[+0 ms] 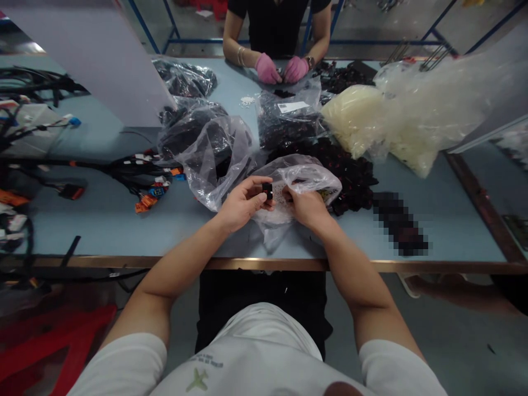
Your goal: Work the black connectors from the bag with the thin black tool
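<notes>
My left hand (244, 202) pinches a small black plastic connector (268, 191) between thumb and fingers, just above the near edge of the blue table (103, 220). My right hand (307, 208) is closed, its fingertips close to the connector and resting on a clear plastic bag (303, 175) of small pale parts; what it holds, if anything, is hidden. A heap of loose black connectors (350, 170) lies just behind the bag.
Several clear bags of black parts (206, 143) and a bag of cream parts (363, 118) fill the table's middle. Wire harnesses with coloured plugs (144, 181) lie at left. Across the table a person's pink-gloved hands (280, 69) work. A red stool (49, 341) stands lower left.
</notes>
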